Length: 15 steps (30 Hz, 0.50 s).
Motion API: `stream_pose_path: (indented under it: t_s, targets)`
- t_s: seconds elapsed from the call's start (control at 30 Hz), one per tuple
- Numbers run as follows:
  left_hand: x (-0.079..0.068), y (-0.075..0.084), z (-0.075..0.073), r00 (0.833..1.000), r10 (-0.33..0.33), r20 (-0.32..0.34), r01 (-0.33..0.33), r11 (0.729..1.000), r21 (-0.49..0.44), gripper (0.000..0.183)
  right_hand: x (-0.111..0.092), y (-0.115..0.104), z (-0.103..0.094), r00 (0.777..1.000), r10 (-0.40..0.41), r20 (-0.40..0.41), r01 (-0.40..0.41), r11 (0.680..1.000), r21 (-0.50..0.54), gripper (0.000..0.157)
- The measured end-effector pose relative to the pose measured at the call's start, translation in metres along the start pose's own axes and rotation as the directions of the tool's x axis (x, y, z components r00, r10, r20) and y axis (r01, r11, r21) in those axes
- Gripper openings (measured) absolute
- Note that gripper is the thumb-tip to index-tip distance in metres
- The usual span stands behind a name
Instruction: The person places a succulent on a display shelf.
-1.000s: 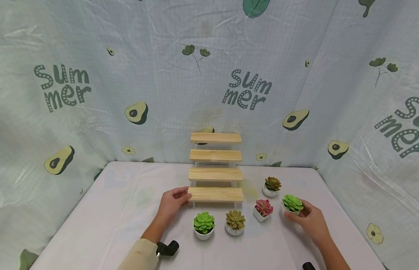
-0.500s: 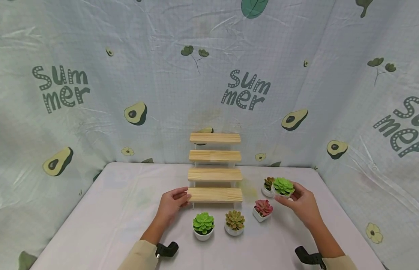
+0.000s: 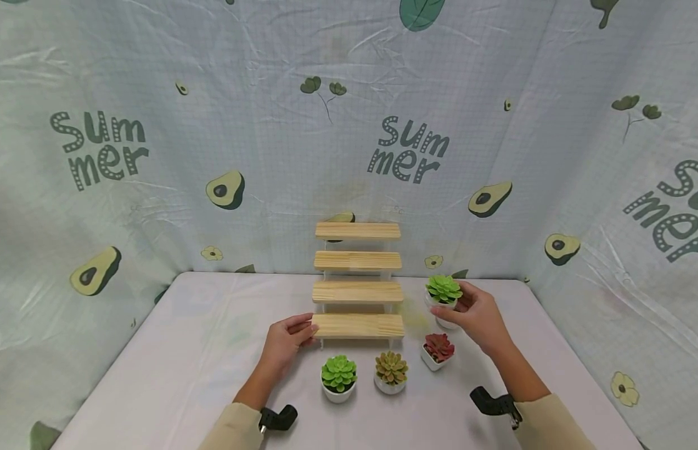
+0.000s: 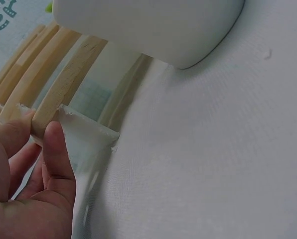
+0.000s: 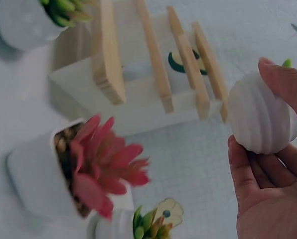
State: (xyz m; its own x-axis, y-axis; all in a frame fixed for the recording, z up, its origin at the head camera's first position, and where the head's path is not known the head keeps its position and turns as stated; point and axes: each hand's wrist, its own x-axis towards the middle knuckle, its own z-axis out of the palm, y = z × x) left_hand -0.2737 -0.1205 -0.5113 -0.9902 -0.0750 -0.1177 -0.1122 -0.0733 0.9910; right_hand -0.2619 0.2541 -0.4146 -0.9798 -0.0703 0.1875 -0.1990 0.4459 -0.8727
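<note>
- Left hand: thumb and fingers pinch the left end of the lowest board on the four-step wooden stand.
- Stand: near the middle of the desk's back edge, translucent side supports under the boards.
- Right hand: fingers and thumb curled round the ribbed white pot of a green succulent. Raised off the desk, looks upright, towards the back right corner, apart from the stand.
- Another white pot sits past it, mostly covered in the head view (right wrist view shows its green-brown leaves).
- Red succulent: squarish white pot, on the desk near the lowest board's right end.
- Yellow-green succulent: round white pot, nearer the desk's front than the red one.
- Second green succulent: round white pot, left of the yellow-green one, well clear of the desk's left edge.
- Patterned cloth rises behind the back edge.
- Beige sleeves on both arms, black mount at each wrist.
</note>
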Motion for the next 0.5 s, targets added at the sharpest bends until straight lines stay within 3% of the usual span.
stream_pose_path:
  t_s: [0.5]
  targets:
    - [0.001, -0.003, -0.001, 1.0, 0.003, 0.01, -0.003, 1.0, -0.009, 0.04, 0.028, -0.029, 0.016, 0.995, -0.092, 0.04, 0.087, 0.989, 0.117, 0.072]
